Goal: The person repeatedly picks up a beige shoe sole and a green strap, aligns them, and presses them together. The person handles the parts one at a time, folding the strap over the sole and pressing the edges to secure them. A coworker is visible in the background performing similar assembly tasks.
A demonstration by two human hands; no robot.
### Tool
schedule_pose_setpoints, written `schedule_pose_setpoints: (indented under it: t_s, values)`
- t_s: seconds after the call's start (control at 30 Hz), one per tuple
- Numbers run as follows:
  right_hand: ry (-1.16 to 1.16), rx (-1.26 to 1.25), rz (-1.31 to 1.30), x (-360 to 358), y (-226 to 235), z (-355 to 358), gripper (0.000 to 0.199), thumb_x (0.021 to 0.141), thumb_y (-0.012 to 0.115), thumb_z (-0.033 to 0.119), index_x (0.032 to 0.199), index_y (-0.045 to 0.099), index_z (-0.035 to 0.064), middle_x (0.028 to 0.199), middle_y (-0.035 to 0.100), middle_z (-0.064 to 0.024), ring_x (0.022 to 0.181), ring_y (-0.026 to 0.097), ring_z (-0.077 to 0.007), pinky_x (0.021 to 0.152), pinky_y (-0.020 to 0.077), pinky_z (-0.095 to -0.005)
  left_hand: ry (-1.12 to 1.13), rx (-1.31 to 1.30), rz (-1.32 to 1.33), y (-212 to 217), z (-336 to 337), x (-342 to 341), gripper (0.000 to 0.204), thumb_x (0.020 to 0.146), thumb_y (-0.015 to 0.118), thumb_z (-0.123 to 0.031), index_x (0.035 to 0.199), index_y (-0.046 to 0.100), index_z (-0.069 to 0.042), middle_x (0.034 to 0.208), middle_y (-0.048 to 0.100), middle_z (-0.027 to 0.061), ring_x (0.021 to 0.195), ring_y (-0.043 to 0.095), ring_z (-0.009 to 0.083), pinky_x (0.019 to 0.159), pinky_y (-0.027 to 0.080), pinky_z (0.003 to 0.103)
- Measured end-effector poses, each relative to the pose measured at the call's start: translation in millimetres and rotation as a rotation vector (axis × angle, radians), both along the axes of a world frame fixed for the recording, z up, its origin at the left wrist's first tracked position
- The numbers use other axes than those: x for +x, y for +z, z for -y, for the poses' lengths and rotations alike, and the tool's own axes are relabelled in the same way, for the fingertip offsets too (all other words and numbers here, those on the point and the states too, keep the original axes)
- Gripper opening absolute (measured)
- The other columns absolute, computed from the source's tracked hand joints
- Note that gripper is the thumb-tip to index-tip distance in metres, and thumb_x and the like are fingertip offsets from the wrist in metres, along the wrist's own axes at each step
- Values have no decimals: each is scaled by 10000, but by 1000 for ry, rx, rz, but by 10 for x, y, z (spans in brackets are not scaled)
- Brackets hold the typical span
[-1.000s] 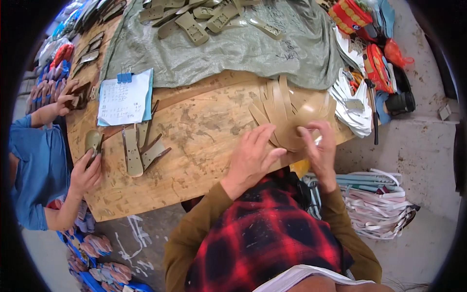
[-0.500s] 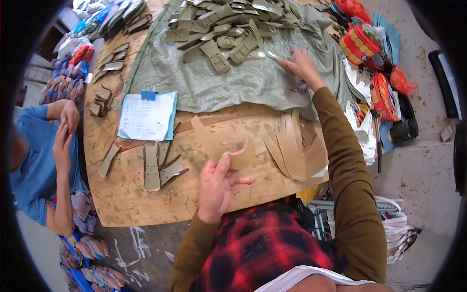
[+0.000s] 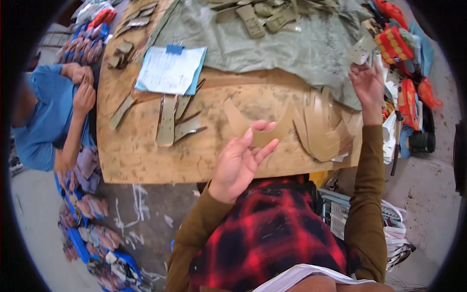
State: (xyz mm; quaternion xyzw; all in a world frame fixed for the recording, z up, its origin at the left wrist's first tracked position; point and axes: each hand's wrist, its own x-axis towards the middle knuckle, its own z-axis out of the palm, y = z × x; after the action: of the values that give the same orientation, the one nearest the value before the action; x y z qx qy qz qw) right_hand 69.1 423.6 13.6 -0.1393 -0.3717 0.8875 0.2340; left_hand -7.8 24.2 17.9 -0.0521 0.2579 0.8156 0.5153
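Note:
My right hand [image 3: 368,87] is at the far right edge of the table, pinching the lower end of a pale, shiny shaped piece [image 3: 361,49] with small holes. My left hand [image 3: 238,163] hovers over the near edge of the table, palm turned up, its fingers half curled and apart. Just beyond those fingers is a thin tan curved piece [image 3: 279,127]; whether they touch it cannot be made out. To its right lies a fanned stack of similar tan pieces [image 3: 316,138]. Olive pieces with holes [image 3: 250,22] are heaped on a grey-green sheet [image 3: 272,56].
Left of the tan piece lie several olive strips [image 3: 167,121] and a clipped paper [image 3: 171,70]. A person in a blue shirt [image 3: 51,114] sits at the left side. Red bags [image 3: 395,45] and a black cylinder [image 3: 421,142] crowd the right.
My right hand has moved right from beside the heap, carrying the pale piece. My left hand's fingers have spread. The whole view has shifted, so the table sits higher and further right.

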Motion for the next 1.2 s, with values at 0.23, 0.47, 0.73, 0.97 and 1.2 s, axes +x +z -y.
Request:
schedule_pose_setpoints:
  t_s: [0.23, 0.47, 0.73, 0.97, 1.2]
  values:
    - [243, 558, 393, 251, 510, 1877, 335, 925, 596, 110, 1238, 585, -6, 1120, 672, -87, 977, 633, -114, 833, 513, -264, -52, -6, 165, 4, -23, 140, 408, 1067, 350, -231, 1363, 424, 39, 1403, 480, 199, 1284, 506, 288, 1124, 414, 402]
    - [287, 985, 312, 362, 390, 2337, 321, 857, 674, 58, 1174, 649, 12, 995, 677, -61, 738, 596, -107, 613, 467, -251, -115, -52, 109, 15, 67, 181, 404, 1064, 378, -271, 1356, 472, -9, 1338, 551, 144, 1221, 555, 233, 1071, 442, 398]
    - [296, 1281, 248, 387, 366, 2321, 370, 831, 709, 75, 1189, 643, 11, 959, 684, -82, 688, 591, -136, 570, 455, -263, -102, -47, 79, 20, 81, 237, 397, 1063, 385, -269, 1342, 497, -9, 1321, 571, 129, 1193, 576, 225, 1050, 454, 408]
    - [262, 1298, 246, 397, 338, 2362, 388, 832, 709, 64, 1206, 631, 2, 955, 692, -81, 715, 616, -154, 590, 476, -273, -91, -59, 65, 42, 99, 262, 398, 1065, 384, -266, 1347, 496, -8, 1318, 576, 125, 1194, 576, 222, 1051, 451, 407]
    - [219, 1358, 232, 410, 253, 2370, 337, 826, 712, 72, 1157, 666, 31, 956, 692, -100, 691, 613, -201, 581, 478, -293, -85, -61, 24, 56, 93, 265, 396, 1060, 407, -267, 1346, 499, -9, 1313, 581, 122, 1190, 577, 217, 1042, 450, 401]
